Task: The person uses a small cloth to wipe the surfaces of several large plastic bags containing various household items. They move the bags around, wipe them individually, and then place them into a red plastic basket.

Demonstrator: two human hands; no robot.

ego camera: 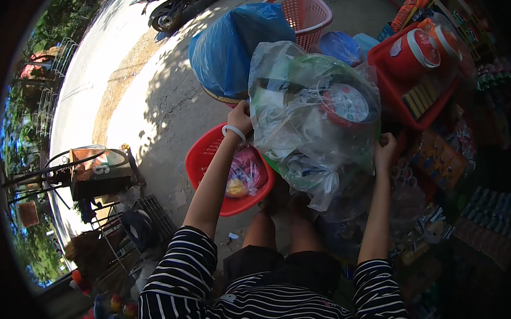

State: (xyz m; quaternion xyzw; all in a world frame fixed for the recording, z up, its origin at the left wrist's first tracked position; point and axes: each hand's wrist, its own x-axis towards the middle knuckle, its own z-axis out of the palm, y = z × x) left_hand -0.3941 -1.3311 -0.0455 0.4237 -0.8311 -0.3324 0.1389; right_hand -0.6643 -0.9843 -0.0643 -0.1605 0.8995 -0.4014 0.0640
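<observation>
A large clear plastic bag (290, 131) lies over a green plastic container (272, 162) in front of me. Through the plastic shows a round red-rimmed item with a printed label (346, 102). At the left edge of this load is my left hand (241, 119), its fingers curled at the rim and a white bracelet on the wrist. My right hand (385, 150) has its fingers closed on the green edge at the right. The fingertips of both hands are partly hidden. Below my left forearm, a red plastic basket (203, 157) holds a bagged pink and yellow item (242, 174).
Beyond the load stand a blue plastic-covered bundle (225, 53) and a pink perforated basket (317, 14). A red tub (379, 58) with red lidded buckets (413, 55) is at the right. Metal racks (154, 217) stand lower left; a motorcycle (169, 15) is on the road side.
</observation>
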